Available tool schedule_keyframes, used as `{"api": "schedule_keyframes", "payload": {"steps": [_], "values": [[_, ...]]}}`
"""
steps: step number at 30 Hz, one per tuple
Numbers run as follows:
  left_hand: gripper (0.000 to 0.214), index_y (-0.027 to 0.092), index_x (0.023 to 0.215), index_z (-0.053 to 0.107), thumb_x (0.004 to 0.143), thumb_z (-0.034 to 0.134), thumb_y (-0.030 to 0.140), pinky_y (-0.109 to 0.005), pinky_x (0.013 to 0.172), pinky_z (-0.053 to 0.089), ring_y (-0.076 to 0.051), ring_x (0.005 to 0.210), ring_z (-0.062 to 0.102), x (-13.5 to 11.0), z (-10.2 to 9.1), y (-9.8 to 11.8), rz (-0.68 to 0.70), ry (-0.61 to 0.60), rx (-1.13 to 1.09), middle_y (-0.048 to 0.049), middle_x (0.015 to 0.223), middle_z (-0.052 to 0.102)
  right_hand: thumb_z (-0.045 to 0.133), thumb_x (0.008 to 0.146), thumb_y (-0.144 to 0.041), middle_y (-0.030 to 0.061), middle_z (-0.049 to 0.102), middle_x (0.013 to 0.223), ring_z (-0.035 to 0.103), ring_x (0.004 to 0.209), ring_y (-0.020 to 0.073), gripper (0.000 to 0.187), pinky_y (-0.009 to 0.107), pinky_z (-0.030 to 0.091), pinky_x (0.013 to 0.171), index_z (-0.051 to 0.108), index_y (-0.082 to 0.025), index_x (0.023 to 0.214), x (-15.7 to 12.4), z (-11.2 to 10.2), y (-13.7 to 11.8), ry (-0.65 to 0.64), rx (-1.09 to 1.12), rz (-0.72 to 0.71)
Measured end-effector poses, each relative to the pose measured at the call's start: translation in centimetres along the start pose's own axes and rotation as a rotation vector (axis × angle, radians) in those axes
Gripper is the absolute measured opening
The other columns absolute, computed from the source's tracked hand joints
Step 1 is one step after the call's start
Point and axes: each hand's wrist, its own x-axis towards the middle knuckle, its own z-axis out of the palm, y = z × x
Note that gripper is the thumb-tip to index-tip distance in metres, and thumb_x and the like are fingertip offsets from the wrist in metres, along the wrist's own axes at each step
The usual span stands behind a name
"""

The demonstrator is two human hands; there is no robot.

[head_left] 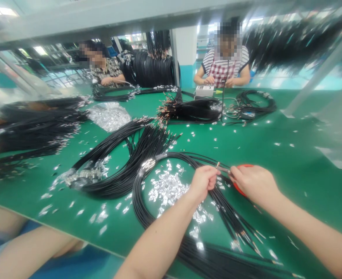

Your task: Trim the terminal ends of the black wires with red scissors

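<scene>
My left hand (205,181) pinches a black cable near its stripped, copper-coloured end (218,164). Close beside it, my right hand (252,182) is closed around the red-orange handles of a pair of scissors (240,190). The blades reach left to the cable end at my left fingertips; whether they touch it I cannot tell. Below both hands lies a looped bundle of black cables (139,193), its loose ends fanned out toward the lower right. Inside the loop sits a heap of silvery foil scraps (169,190).
More black cable bundles (147,155) lie on the green table (304,201), with foil scraps strewn about. A clear bag of silvery pieces (109,116) rests at left. Two people (226,66) sit across the table. A metal beam (159,15) crosses overhead.
</scene>
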Motion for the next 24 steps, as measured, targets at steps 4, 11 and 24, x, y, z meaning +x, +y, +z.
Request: {"api": "schedule_keyframes", "payload": {"steps": [4, 11, 24], "values": [[0.016, 0.011, 0.066, 0.057, 0.062, 0.063, 0.025, -0.020, 0.038, 0.010, -0.002, 0.036, 0.026, 0.0, 0.1, 0.0, 0.013, 0.023, 0.026, 0.0072, 0.042, 0.034, 0.044, 0.084, -0.021, 0.0003, 0.051, 0.044, 0.041, 0.040, 0.0109, 0.027, 0.027, 0.015, 0.050, 0.052, -0.017, 0.059, -0.1, 0.0, -0.2, -0.056, -0.019, 0.015], [0.016, 0.013, 0.064, 0.057, 0.062, 0.065, 0.026, -0.020, 0.038, 0.010, -0.002, 0.035, 0.024, -0.3, 0.5, 0.0, 0.048, 0.074, 0.069, 0.0078, 0.041, 0.034, 0.044, 0.081, -0.016, 0.0023, 0.056, 0.049, 0.046, 0.039, 0.0124, 0.018, 0.027, 0.010, 0.046, 0.053, -0.017, 0.065, -0.2, -0.8, -0.6, -0.238, 0.005, 0.048], [0.007, 0.015, 0.060, 0.062, 0.064, 0.064, 0.020, -0.023, 0.064, 0.038, -0.010, 0.065, 0.049, -0.7, 0.8, 0.0, 0.317, 0.138, 0.198, 0.0003, 0.066, 0.054, 0.063, 0.069, -0.045, 0.0026, 0.066, 0.072, 0.060, 0.063, 0.0163, 0.030, 0.027, 0.046, 0.060, 0.053, -0.021, 0.084, 0.5, 0.8, -2.3, -0.098, 1.355, 0.825]]}}
